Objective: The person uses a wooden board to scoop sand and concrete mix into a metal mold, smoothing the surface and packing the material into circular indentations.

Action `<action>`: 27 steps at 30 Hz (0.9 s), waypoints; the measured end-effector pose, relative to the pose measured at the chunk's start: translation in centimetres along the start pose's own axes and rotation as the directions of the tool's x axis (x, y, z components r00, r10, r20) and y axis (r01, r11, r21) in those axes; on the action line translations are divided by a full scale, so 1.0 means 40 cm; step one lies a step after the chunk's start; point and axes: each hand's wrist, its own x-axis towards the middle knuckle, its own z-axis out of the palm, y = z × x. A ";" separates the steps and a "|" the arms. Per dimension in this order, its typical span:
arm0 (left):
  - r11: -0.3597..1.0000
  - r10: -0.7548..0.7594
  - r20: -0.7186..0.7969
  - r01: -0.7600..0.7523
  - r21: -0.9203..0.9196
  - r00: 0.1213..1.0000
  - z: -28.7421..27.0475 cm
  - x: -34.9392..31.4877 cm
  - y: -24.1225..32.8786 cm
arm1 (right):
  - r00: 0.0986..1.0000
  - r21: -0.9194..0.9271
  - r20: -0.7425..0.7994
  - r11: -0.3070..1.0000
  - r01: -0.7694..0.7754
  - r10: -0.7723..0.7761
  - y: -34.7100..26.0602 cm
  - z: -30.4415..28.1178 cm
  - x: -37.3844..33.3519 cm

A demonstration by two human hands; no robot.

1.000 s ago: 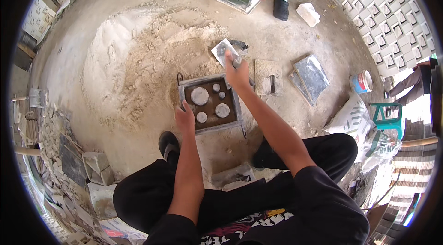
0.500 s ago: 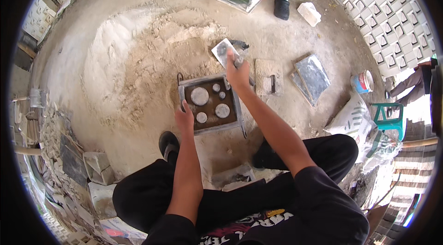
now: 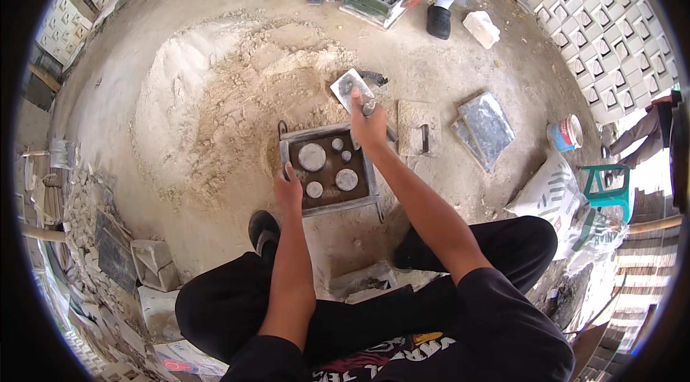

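In front of me on the ground lies a square mold (image 3: 329, 205) with a grey frame. Dark, damp-looking material fills it around several pale round discs of different sizes, such as the large disc (image 3: 312, 157). My left hand (image 3: 289, 191) is closed on the left side of the mold's frame, thumb up. Beyond the frame's far right corner, my right hand (image 3: 369, 127) grips the handle of a flat plastering trowel (image 3: 346, 87). The trowel's pale, smeared blade is held over the near edge of the sand pile (image 3: 266, 73), and my fingers partly hide its handle.
Right of the mold lie a handled square board (image 3: 411, 123) and stacked grey plates (image 3: 485, 127). Farther right stand a bucket (image 3: 564, 133), a white sack (image 3: 550, 188) and a green stool (image 3: 611, 188). Across from me another person's hands work at a second mold (image 3: 370, 5). Rubble lies left.
The picture has shifted slightly, with the scene a little lower. My right hand and the trowel, blurred before, now look steadier in nearly the same place. My left hand stays on the frame.
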 end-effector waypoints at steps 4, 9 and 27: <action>1.000 -0.004 0.048 0.004 0.004 0.999 0.021 0.001 -0.027 | 0.998 -0.103 0.044 0.993 0.055 -0.050 0.066 -0.002 -0.023; 1.000 -0.004 0.010 0.004 -0.023 1.000 0.013 0.025 -0.056 | 0.997 -0.068 -0.068 0.997 -0.040 0.035 -0.036 0.012 -0.007; 0.999 0.034 0.082 -0.035 0.009 0.996 -0.007 0.001 -0.053 | 0.981 0.017 -0.075 0.984 0.180 -0.178 -0.005 -0.056 -0.103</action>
